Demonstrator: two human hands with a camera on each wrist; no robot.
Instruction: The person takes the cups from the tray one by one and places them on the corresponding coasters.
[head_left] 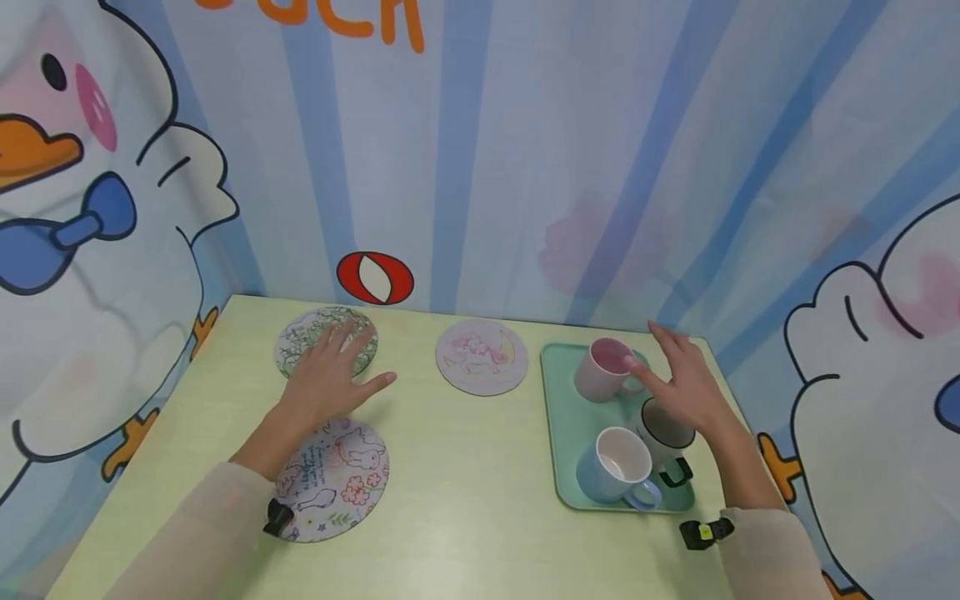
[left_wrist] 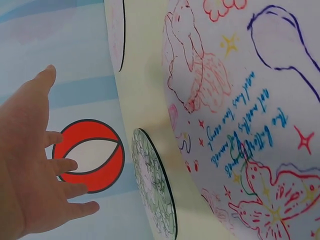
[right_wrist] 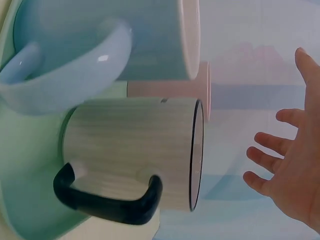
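Observation:
My left hand [head_left: 324, 379], fingers spread, hovers above the table near a round mat with a green leafy pattern [head_left: 300, 333]. Below its wrist lies a larger round mat with drawings and blue writing [head_left: 337, 483]. My right hand [head_left: 684, 379] is held spread above a green tray [head_left: 564, 433]. On that tray stand a pink mug [head_left: 597, 379], a white mug with a black rim and handle [right_wrist: 125, 150], and a light blue mug [head_left: 603, 473]. In the right wrist view the fingers stand apart from the mugs. Neither hand holds anything.
A round mat with a pink drawing [head_left: 482, 358] lies at the back middle of the pale yellow table [head_left: 465, 500]. Behind the table hangs a blue-striped cloth backdrop [head_left: 495, 167] with cartoon ducks and a red and white oval.

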